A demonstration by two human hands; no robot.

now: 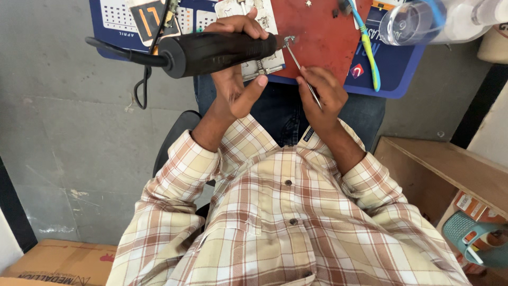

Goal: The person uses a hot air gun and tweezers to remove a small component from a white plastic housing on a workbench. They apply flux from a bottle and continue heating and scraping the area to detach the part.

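My left hand [233, 79] grips a thick black handheld power tool [211, 52] that lies level, its metal tip pointing right over a red work mat [323, 32]. My right hand [323, 92] pinches thin metal tweezers [298, 62], and their points meet the tool's tip at the red mat's left edge. What the tweezers hold is too small to tell. A pale metal board holder [259, 21] lies behind the tool. Both forearms wear a checked beige shirt.
A blue printed desk mat [394, 71] lies under the red one. On it rest a blue-green toothbrush [369, 50] and a clear plastic bottle [423, 21]. The tool's black cable [142, 79] hangs at left. A wooden shelf [450, 169] stands at right, a cardboard box [58, 262] bottom left.
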